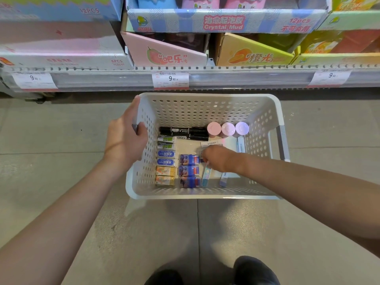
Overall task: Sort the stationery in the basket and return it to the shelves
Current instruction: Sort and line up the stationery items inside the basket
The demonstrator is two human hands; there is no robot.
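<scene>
Currently the basket [205, 112] sits on the floor [61, 130] directly below the shelf edge [205, 79], which keeps it within reach of the display boxes [224, 19] above. The left hand [125, 138] holds the basket's left handle, grip closed round it with the thumb inside the wall; this most likely steadies the basket while the other hand works. The right hand [218, 159] reaches down to the basket bottom, fingers curled on a slim pastel packet [206, 175]; its grip appears narrow and pinching that packet, though the fingertips are hidden. Stationery is already grouped inside: black markers [185, 133] along the far wall, three round pastel caps [228, 128] beside them, boxed erasers [166, 159] in a column along the left wall, and blue packs [189, 170] in a second column. Grouping by kind simplifies return to matching shelf positions. No item has left the basket in this view.
</scene>
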